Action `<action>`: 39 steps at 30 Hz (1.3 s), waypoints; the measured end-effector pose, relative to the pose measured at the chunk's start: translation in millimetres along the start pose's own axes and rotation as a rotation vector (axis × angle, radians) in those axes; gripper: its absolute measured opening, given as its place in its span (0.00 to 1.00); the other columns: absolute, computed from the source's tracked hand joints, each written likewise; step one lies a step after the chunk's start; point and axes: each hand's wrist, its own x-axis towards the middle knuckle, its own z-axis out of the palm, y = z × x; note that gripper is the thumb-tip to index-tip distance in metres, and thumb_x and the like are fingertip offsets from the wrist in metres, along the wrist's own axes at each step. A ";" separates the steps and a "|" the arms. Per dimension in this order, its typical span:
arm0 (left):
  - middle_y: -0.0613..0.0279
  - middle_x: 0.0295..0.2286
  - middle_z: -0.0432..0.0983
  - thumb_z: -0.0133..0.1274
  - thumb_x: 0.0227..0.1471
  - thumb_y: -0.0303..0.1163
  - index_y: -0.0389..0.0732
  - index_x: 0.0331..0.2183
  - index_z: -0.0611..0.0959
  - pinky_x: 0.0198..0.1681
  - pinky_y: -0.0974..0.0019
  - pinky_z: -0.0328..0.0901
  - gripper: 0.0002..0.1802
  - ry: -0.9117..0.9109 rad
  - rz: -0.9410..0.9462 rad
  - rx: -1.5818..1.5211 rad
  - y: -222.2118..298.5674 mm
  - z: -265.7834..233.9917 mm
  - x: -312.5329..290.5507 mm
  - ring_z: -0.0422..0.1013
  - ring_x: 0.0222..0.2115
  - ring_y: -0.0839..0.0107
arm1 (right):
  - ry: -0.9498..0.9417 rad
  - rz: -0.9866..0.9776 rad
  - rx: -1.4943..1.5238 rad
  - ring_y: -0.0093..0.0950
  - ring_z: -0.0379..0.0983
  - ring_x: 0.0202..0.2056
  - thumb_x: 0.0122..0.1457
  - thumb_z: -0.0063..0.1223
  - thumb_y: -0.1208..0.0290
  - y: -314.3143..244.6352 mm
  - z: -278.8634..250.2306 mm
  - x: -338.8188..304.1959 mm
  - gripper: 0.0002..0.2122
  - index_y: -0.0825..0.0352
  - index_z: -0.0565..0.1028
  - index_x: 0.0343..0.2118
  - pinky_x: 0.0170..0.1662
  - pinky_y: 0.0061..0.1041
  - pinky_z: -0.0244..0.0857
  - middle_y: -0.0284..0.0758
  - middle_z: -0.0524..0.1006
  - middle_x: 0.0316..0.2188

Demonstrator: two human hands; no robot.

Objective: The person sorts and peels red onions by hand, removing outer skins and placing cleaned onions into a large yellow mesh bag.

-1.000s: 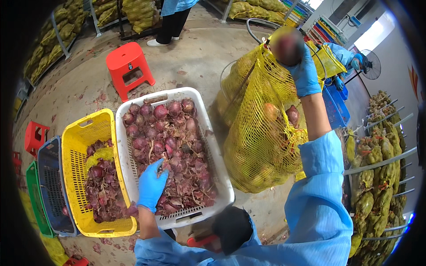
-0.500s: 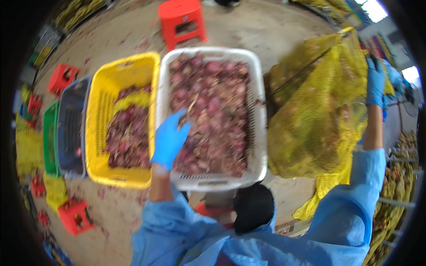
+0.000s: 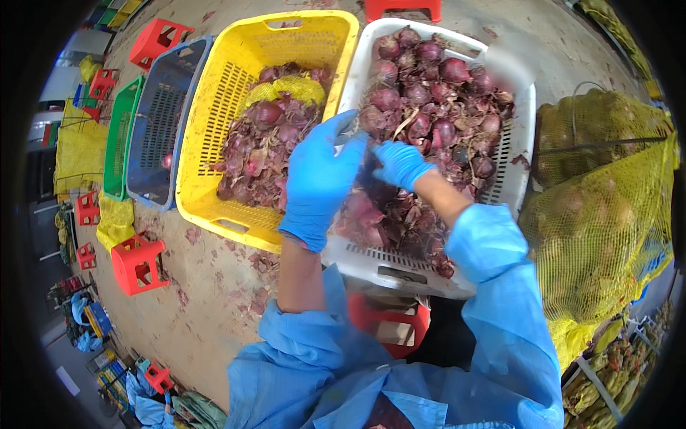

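My blue-gloved left hand (image 3: 319, 180) is over the meeting rims of the yellow and white baskets. Its thumb and forefinger curve around a small brownish bit that I cannot make out. Close beside it, my gloved right hand (image 3: 401, 164) is closed above the onions; what its fingers hold is hidden. A dark, blurred patch lies between the two hands. Beneath them, the white basket (image 3: 527, 118) holds many red onions (image 3: 455, 70) and loose dry skins. To the left, the yellow basket (image 3: 198, 154) contains onion skins, some onions (image 3: 267, 113) and a piece of yellow netting (image 3: 299, 89).
Bulging yellow mesh sacks (image 3: 582, 222) stand right of the white basket. Further left are a blue basket (image 3: 153, 107) and a green basket (image 3: 114, 154). Red stools (image 3: 137, 264) stand around the skin-strewn floor (image 3: 207, 314). Another red stool (image 3: 389, 318) is below the white basket.
My right hand has left the mesh sack and come across to the white basket beside my left hand. The view has shifted, showing the baskets closer and tilted.
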 end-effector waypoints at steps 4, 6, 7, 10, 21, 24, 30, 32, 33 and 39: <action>0.55 0.42 0.77 0.55 0.55 0.30 0.34 0.50 0.77 0.48 0.70 0.66 0.21 0.029 0.069 0.029 -2.2 -7.5 -5.1 0.72 0.42 0.74 | -0.081 0.138 0.078 0.50 0.75 0.38 0.48 0.60 0.63 -30.7 47.7 -12.2 0.37 0.61 0.57 0.62 0.41 0.46 0.70 0.46 0.75 0.40; 0.54 0.42 0.77 0.55 0.55 0.30 0.34 0.50 0.77 0.48 0.70 0.66 0.21 0.025 0.056 0.048 1.5 -10.6 -7.5 0.72 0.42 0.74 | -0.110 0.194 0.069 0.47 0.76 0.38 0.51 0.56 0.62 -21.2 45.2 -34.1 0.39 0.57 0.49 0.65 0.41 0.45 0.70 0.46 0.76 0.40; 0.54 0.42 0.77 0.55 0.55 0.31 0.35 0.50 0.77 0.48 0.70 0.67 0.21 0.026 0.060 0.052 4.3 -12.2 -6.8 0.72 0.42 0.75 | -0.112 0.246 0.109 0.47 0.76 0.38 0.53 0.54 0.63 -12.1 40.8 -47.8 0.36 0.56 0.52 0.65 0.41 0.44 0.70 0.46 0.75 0.41; 0.56 0.42 0.78 0.56 0.55 0.31 0.36 0.50 0.77 0.48 0.69 0.67 0.21 0.025 0.060 0.040 5.8 -15.6 -8.2 0.72 0.42 0.75 | -0.341 0.235 -0.031 0.44 0.76 0.40 0.55 0.50 0.63 46.8 52.8 -107.8 0.24 0.53 0.68 0.57 0.42 0.42 0.70 0.42 0.77 0.40; 0.54 0.43 0.77 0.55 0.54 0.32 0.35 0.51 0.77 0.49 0.68 0.67 0.22 0.023 0.061 0.033 7.1 -16.8 -8.7 0.73 0.44 0.71 | 0.083 0.059 0.007 0.42 0.74 0.40 0.50 0.59 0.65 -26.9 -5.4 -39.7 0.20 0.60 0.71 0.47 0.39 0.40 0.71 0.42 0.75 0.38; 0.52 0.44 0.77 0.55 0.55 0.31 0.33 0.51 0.76 0.49 0.68 0.66 0.22 -0.020 0.097 -0.027 24.3 -8.9 -5.7 0.73 0.44 0.71 | 0.095 0.170 -0.006 0.45 0.75 0.37 0.47 0.60 0.66 -18.4 71.5 30.4 0.23 0.64 0.70 0.47 0.39 0.41 0.71 0.47 0.75 0.37; 0.53 0.44 0.77 0.54 0.55 0.30 0.33 0.51 0.75 0.48 0.69 0.67 0.22 -0.018 0.067 -0.069 4.6 -10.5 -11.3 0.73 0.43 0.71 | 0.082 0.390 0.311 0.46 0.73 0.45 0.46 0.63 0.63 -41.4 66.5 26.3 0.33 0.68 0.65 0.55 0.48 0.37 0.70 0.50 0.73 0.45; 0.54 0.44 0.77 0.54 0.56 0.30 0.36 0.52 0.75 0.47 0.69 0.67 0.22 -0.048 0.094 0.001 5.2 -9.9 -9.9 0.72 0.43 0.73 | 0.037 0.386 0.860 0.38 0.73 0.49 0.52 0.59 0.64 -13.0 57.7 9.2 0.28 0.70 0.66 0.55 0.51 0.33 0.69 0.45 0.73 0.49; 0.54 0.43 0.77 0.54 0.56 0.30 0.37 0.52 0.75 0.47 0.70 0.67 0.22 -0.039 0.064 -0.003 1.1 -12.2 -11.3 0.73 0.42 0.73 | 0.037 0.355 1.344 0.35 0.73 0.49 0.55 0.57 0.65 -15.2 37.1 -6.2 0.26 0.71 0.67 0.54 0.51 0.33 0.69 0.43 0.74 0.50; 0.53 0.53 0.68 0.57 0.52 0.31 0.45 0.62 0.63 0.47 0.67 0.66 0.37 -0.346 -0.096 -0.151 9.2 -4.6 -9.6 0.69 0.48 0.67 | 0.049 0.337 2.021 0.31 0.74 0.47 0.66 0.41 0.54 -40.5 -91.1 -87.3 0.23 0.64 0.64 0.58 0.41 0.33 0.76 0.37 0.72 0.52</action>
